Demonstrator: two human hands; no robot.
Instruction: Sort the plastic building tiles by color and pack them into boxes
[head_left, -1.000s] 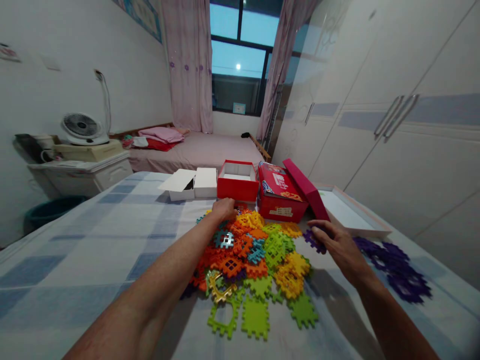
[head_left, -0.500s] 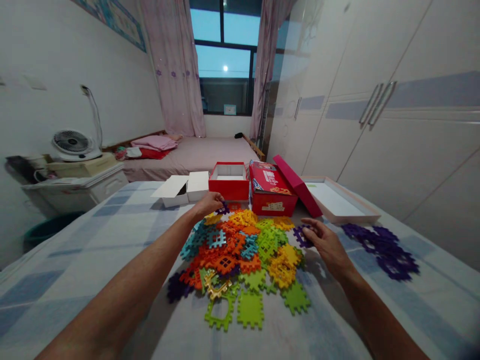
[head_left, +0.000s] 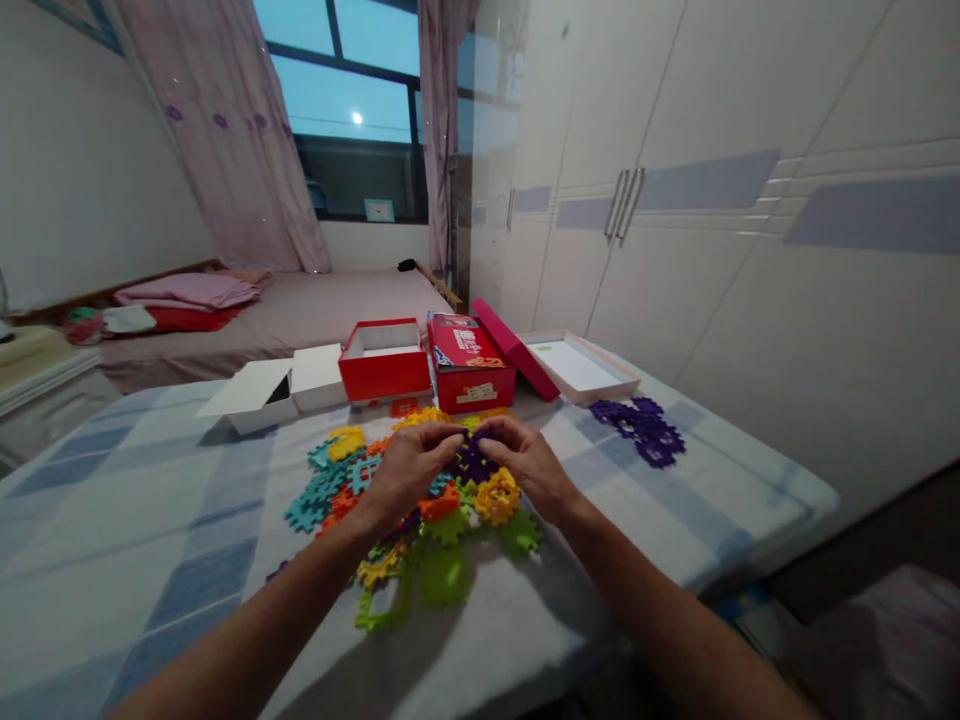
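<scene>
Currently, L fingers (head_left: 444, 430) & R fingers (head_left: 501, 428) pinching purple pcs (head_left: 472, 464), pile (head_left: 442, 503) part-hidden below, red boxes (head_left: 474, 388) behind

Both forearms (head_left: 637, 595) slant inward, left hand (head_left: 409, 465) and right hand (head_left: 531, 463) pinching (nearly tip to tip).

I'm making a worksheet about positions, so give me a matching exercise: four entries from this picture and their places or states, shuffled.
Column 1
1. Left hand and right hand
2. Separate purple pile
3. Open red box
4. Magenta lid

Column 2
A. Slanted beside the printed red box
B. Gripping purple pieces above the multicoloured heap
C. Between the white boxes and the printed red box
D. On the cloth, near the shallow tray

Pairs: 1-B, 2-D, 3-C, 4-A
</scene>
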